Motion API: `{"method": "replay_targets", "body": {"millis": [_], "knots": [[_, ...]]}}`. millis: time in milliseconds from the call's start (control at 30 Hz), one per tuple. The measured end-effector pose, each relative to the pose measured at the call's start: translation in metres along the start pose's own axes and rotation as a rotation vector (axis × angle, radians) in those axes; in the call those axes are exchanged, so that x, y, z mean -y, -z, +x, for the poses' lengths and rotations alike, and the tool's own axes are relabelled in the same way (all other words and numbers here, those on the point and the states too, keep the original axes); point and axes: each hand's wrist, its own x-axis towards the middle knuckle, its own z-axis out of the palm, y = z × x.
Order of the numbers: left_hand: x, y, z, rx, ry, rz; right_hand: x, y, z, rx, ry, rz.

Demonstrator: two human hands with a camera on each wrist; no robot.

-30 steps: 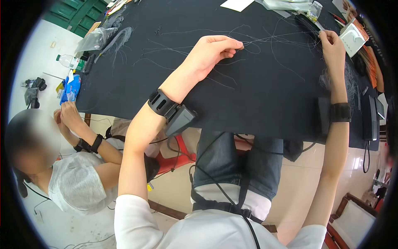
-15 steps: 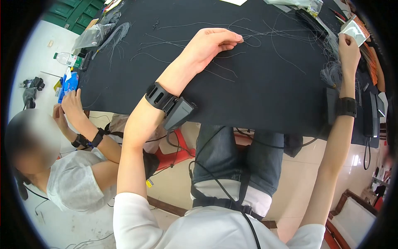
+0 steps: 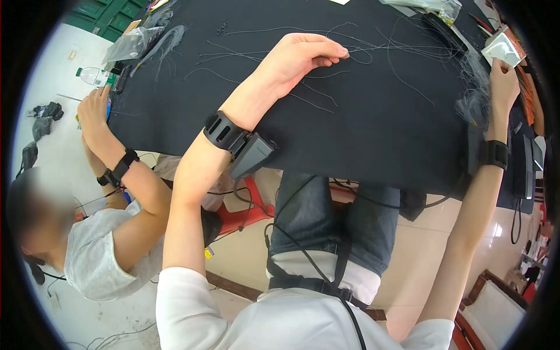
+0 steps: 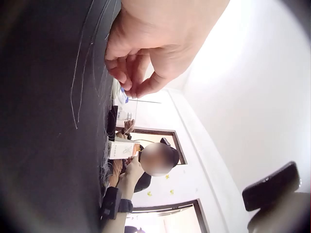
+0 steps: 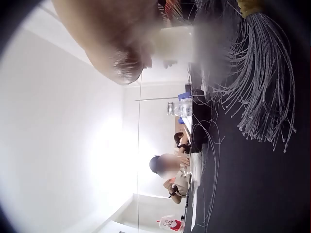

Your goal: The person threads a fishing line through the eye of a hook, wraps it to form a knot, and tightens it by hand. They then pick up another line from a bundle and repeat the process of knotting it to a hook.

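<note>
My left hand (image 3: 306, 58) pinches a thin grey strand (image 4: 136, 110) between thumb and fingertips, above the black table. Far to the right, my right hand (image 3: 504, 81) is closed at the fingertips, in front of a small white box (image 3: 501, 48). From its thumb a fine strand (image 5: 139, 145) runs straight off, in the right wrist view. Several loose grey strands (image 3: 402, 46) lie spread on the tabletop between the hands. Beside the right forearm lies a thick bundle of strands (image 5: 262, 82), tied with a yellowish band in the right wrist view.
Another strand bundle (image 3: 170, 44) and clear plastic bags (image 3: 131, 48) lie on the left of the black table (image 3: 361, 128). A plastic bottle (image 3: 96, 76) stands past its left edge. Another person (image 3: 116, 245) sits at the left. Plastic packaging (image 3: 431, 9) lies at the far right.
My right hand has moved outward to the right, then slightly toward me, away from the left hand. The left hand stays nearly in place. The other person's hands have risen.
</note>
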Motion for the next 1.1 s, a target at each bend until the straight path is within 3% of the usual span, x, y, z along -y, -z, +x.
{"method": "replay_targets", "body": {"millis": [133,267,367,433,500,567,700,867,1100], "knots": [[-0.003,0.001,-0.002,0.006,-0.090,0.055,0.003,0.003,-0.001,0.020,-0.037,0.021],[-0.011,0.003,-0.004,-0.033,-0.180,0.267,0.019,0.010,-0.006,-0.164,0.022,0.155],[-0.017,0.000,-0.006,0.003,-0.217,0.265,0.053,0.019,-0.016,-0.433,0.326,0.180],[-0.021,-0.005,-0.008,0.034,-0.226,0.234,0.096,0.038,-0.041,-0.338,0.389,0.413],[-0.025,-0.008,-0.012,0.073,-0.205,0.227,0.128,0.056,-0.071,0.260,0.275,0.879],[-0.027,-0.011,-0.014,0.116,-0.175,0.173,0.139,0.058,-0.091,0.573,0.551,0.942],[-0.029,-0.017,-0.018,0.130,-0.174,0.129,0.161,0.072,-0.135,0.924,0.530,1.062],[-0.028,-0.018,-0.019,0.138,-0.165,0.101,0.166,0.081,-0.139,0.977,0.382,1.053],[-0.032,-0.022,-0.021,0.149,-0.124,0.121,0.165,0.080,-0.146,0.925,0.430,1.035]]}}
